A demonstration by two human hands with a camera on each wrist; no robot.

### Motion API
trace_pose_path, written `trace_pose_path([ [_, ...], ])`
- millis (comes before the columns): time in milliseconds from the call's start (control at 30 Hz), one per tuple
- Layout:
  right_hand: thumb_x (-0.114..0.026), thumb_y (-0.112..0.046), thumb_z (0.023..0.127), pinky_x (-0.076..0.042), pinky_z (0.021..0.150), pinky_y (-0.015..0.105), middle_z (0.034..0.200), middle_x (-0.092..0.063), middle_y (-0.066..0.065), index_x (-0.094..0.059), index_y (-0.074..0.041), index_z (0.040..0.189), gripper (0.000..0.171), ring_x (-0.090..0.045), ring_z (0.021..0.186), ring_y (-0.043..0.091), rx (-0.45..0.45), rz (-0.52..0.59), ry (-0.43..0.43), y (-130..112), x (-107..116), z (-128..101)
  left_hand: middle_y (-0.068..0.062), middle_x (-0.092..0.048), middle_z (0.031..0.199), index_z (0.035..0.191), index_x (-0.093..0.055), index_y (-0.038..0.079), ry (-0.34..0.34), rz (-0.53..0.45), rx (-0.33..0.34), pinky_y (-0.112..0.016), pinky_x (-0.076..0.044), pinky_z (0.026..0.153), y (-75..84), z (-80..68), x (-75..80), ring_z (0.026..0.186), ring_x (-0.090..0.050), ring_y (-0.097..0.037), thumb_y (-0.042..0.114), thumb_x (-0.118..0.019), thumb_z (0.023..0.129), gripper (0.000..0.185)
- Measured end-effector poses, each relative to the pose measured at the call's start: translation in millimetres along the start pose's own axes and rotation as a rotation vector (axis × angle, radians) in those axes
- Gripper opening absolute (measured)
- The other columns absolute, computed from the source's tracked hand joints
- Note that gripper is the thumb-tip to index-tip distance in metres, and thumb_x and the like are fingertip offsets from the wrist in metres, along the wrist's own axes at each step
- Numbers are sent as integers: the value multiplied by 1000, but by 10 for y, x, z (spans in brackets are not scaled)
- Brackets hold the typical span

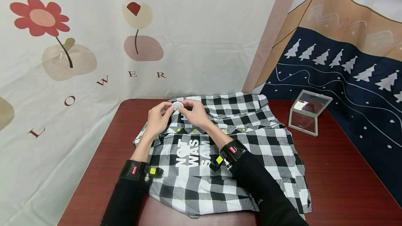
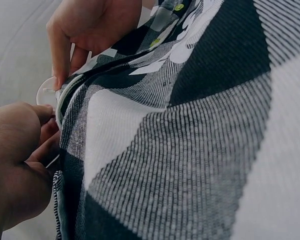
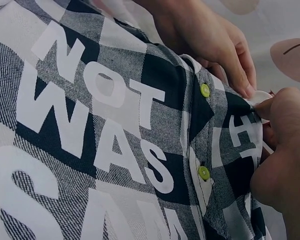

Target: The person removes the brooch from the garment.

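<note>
A black-and-white checked shirt (image 1: 245,149) lies flat on the dark red table (image 1: 339,170), with the white print "NOT WAS SAM" and small green buttons (image 3: 205,90). Both hands meet at its far collar edge. My left hand (image 1: 169,110) and my right hand (image 1: 186,107) pinch a small round white disc (image 1: 177,105) there from opposite sides. The left wrist view shows the disc (image 2: 44,92) against the collar edge, with my left hand's (image 2: 42,135) fingers curled below it. The right wrist view has the disc (image 3: 262,95) between both hands' fingertips.
A small hinged mirror (image 1: 309,112) stands open at the table's far right. Printed cloth backdrops hang close behind the table, a flowered one (image 1: 94,44) on the left and a dark blue one with trees (image 1: 345,65) on the right. Bare tabletop shows on both sides of the shirt.
</note>
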State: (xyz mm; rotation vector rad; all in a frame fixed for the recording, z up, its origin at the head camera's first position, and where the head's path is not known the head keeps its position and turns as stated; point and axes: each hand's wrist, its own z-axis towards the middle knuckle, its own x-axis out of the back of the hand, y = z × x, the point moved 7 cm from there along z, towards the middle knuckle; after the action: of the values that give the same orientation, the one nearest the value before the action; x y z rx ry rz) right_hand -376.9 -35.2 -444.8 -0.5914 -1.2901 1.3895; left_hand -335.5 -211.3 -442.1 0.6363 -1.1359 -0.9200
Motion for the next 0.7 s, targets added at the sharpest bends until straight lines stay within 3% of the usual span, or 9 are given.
trace_pose_path([
  [700,-73,-17,108,-52,73,24,105,-83,12,-84,-7,111,15,-67,84,11,-53,11,30,24,-5,29,-25,-79,135,133,-77,1,4,-9,-25,-59,-66,107,26,7,0,126,-80,-43,24,-69,116,30],
])
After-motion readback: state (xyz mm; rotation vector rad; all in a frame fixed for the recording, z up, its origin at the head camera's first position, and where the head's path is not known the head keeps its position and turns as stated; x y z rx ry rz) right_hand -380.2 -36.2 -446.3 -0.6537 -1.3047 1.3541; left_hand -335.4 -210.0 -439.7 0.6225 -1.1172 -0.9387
